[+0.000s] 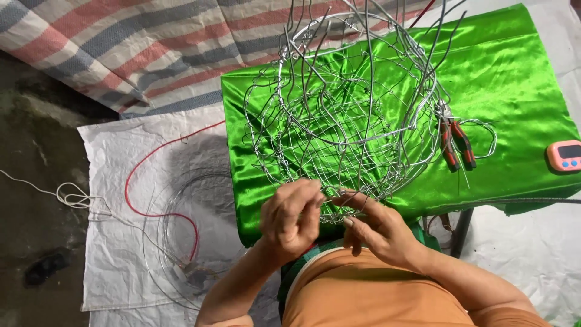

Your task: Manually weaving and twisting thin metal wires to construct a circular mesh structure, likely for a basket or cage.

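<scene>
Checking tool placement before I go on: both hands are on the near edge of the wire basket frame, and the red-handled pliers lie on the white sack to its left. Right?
Not quite. In the head view the pliers lie on the green satin cloth, right of the wire basket frame. The left hand and right hand are on its near edge.

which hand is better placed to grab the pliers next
Right, probably. The red-handled pliers lie on the green cloth on the right hand's side. The left hand is farther away and pinches the wire basket at its near edge.
</scene>
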